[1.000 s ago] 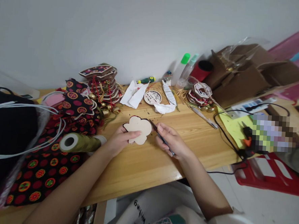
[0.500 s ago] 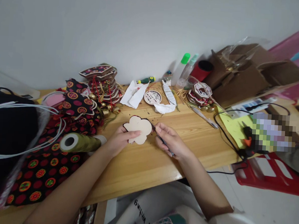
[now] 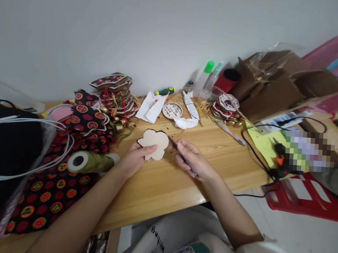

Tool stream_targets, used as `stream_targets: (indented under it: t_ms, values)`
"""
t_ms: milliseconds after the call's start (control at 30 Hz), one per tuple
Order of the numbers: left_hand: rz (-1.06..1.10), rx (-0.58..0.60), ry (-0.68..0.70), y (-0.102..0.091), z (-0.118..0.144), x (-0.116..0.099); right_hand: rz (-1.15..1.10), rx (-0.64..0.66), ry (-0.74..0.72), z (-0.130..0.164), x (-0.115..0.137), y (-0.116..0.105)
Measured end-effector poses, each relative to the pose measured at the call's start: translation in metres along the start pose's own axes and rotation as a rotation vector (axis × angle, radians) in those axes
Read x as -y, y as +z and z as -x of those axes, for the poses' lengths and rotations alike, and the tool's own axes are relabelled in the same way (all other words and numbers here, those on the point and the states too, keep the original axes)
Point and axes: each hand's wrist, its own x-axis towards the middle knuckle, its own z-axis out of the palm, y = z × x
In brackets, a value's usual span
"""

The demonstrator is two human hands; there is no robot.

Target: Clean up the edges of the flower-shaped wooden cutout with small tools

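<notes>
A flat, pale wooden flower shape with bumpy round edges sits just above the smooth wooden table. The left hand pinches its lower edge. The right hand pinches a thin dark tool, tip touching the shape. Spotty cloth lies to the left.

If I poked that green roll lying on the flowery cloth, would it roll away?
Probably a little. The green roll is round and lies on its side, so a push across it could make it roll. The patterned cloth beneath looks soft and rumpled, which would likely slow it. Its hollow core suggests it is fairly light.
</notes>
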Motion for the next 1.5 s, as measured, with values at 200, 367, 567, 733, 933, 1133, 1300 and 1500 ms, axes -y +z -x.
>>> stream_targets:
  t_ms: [200,367,567,733,933,1133,1300,1500]
  values:
    - [-0.024,0.004,0.021,0.0007,0.0003,0.0001,-0.005,-0.009,-0.014,-0.0010,-0.0002,0.0017]
    - [-0.017,-0.004,0.021,0.0008,-0.0007,0.0004,-0.034,-0.028,-0.027,-0.0010,-0.0010,0.0028]
    - [0.010,-0.004,0.007,0.0017,-0.0002,0.0006,-0.049,-0.043,-0.060,-0.0020,-0.0028,0.0030]
    - [0.000,-0.006,0.007,0.0019,0.0001,0.0004,-0.023,-0.042,-0.048,-0.0022,-0.0037,0.0046]
    - [-0.004,0.010,-0.001,0.0021,0.0005,-0.0006,-0.020,-0.028,-0.053,-0.0022,-0.0026,0.0055]
    - [-0.025,0.016,0.007,0.0034,0.0025,-0.0017,-0.024,-0.039,-0.045,-0.0022,-0.0022,0.0046]
    - [-0.045,0.020,0.020,0.0033,0.0023,-0.0010,-0.026,-0.030,-0.042,-0.0016,-0.0024,0.0040]
    - [-0.032,0.057,0.011,0.0016,0.0020,-0.0007,-0.019,-0.039,-0.018,-0.0013,-0.0012,0.0037]
